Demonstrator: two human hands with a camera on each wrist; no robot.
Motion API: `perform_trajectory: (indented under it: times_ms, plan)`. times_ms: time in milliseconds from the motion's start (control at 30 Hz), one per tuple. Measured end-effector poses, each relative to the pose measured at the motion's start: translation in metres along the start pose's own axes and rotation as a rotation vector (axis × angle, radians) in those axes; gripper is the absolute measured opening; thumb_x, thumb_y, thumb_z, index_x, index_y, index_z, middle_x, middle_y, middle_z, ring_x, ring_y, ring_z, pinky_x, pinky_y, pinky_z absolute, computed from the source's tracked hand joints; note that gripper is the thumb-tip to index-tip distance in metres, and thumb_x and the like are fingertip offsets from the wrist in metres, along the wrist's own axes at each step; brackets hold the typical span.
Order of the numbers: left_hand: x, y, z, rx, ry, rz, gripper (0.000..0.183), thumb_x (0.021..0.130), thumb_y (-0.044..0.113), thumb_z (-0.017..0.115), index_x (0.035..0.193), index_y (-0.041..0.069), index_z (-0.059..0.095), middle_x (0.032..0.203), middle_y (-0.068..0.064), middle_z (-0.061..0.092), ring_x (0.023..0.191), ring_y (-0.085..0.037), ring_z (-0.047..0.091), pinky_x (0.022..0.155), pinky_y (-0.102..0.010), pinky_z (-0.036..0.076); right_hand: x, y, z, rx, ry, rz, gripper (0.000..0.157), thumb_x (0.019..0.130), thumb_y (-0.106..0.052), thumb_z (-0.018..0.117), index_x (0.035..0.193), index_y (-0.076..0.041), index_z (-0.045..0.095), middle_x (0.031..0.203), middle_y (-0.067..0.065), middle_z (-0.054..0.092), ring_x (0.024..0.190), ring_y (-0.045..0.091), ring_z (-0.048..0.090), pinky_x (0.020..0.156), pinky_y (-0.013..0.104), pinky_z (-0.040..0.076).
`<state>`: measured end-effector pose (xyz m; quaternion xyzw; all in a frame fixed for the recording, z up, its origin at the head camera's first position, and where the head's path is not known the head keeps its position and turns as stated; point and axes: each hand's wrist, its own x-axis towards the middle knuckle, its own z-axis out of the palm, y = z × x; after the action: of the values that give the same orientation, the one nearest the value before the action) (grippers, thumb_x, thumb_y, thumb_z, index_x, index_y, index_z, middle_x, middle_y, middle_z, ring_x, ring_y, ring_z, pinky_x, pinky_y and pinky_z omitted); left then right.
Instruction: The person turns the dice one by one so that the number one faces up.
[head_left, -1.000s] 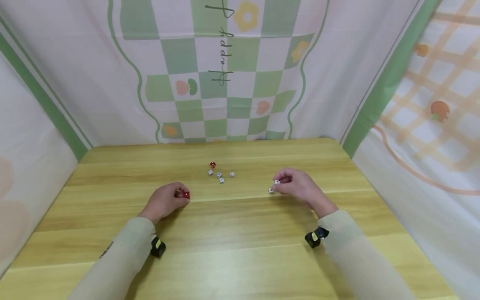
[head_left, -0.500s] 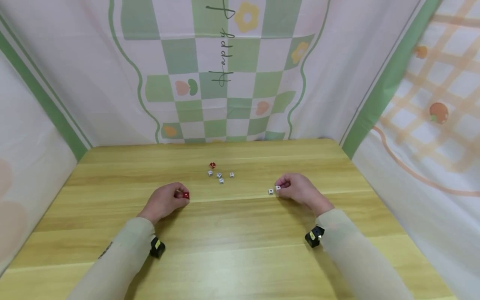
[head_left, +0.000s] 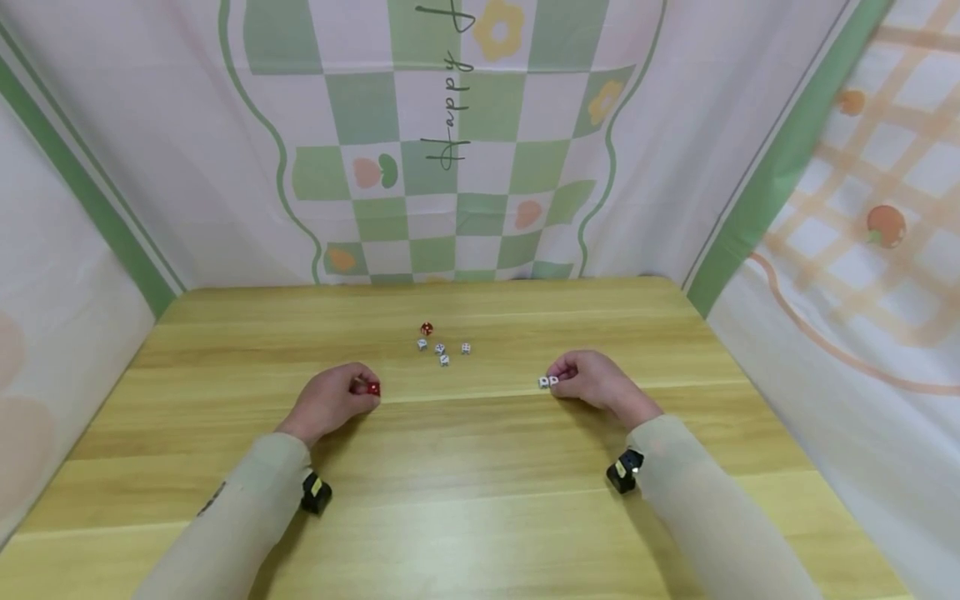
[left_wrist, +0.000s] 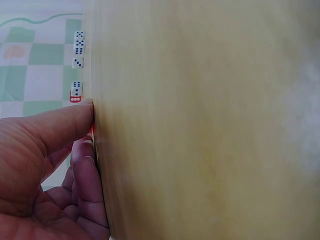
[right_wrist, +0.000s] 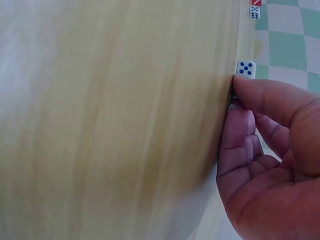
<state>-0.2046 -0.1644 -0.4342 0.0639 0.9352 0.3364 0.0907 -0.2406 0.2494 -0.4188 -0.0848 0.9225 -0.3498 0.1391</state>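
My left hand (head_left: 330,403) rests low on the left part of the table and pinches a red die (head_left: 374,389) between thumb and fingers. In the left wrist view that die is mostly hidden behind the thumb. Toward the right, my right hand (head_left: 597,383) pinches a white die (head_left: 554,381) at the table surface. A second white die (head_left: 543,382) sits directly to its left, the two side by side and seemingly touching. The right wrist view shows a white die with blue pips (right_wrist: 245,68) just beyond the thumb.
Behind and between the hands lie a red die (head_left: 427,329) and several white dice (head_left: 444,361) in a loose cluster. The wooden table (head_left: 465,467) ends at a patterned cloth (head_left: 480,208) at the back, with more cloth on both sides.
My right hand has brought its white die down and then left, from over the other white die to beside it. The left hand keeps its place with the red die.
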Motion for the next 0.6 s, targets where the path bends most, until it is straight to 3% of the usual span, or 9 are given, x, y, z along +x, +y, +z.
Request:
perform_trajectory:
  times_ms: [600]
  plan:
    - [0.0004,-0.0005,0.001,0.009,0.002,-0.005,0.023,0.096,0.017,0.076,0.118,0.01,0.07,0.107,-0.007,0.071,0.096,-0.022,0.064,0.088,-0.044,0.053,0.0013,0.0033,-0.0003,0.003,-0.031,-0.019,0.02,0.09,-0.009,0.078,0.108,-0.002,0.072,0.099,0.006,0.07,0.09,0.017,0.06,0.084,0.032,0.048]
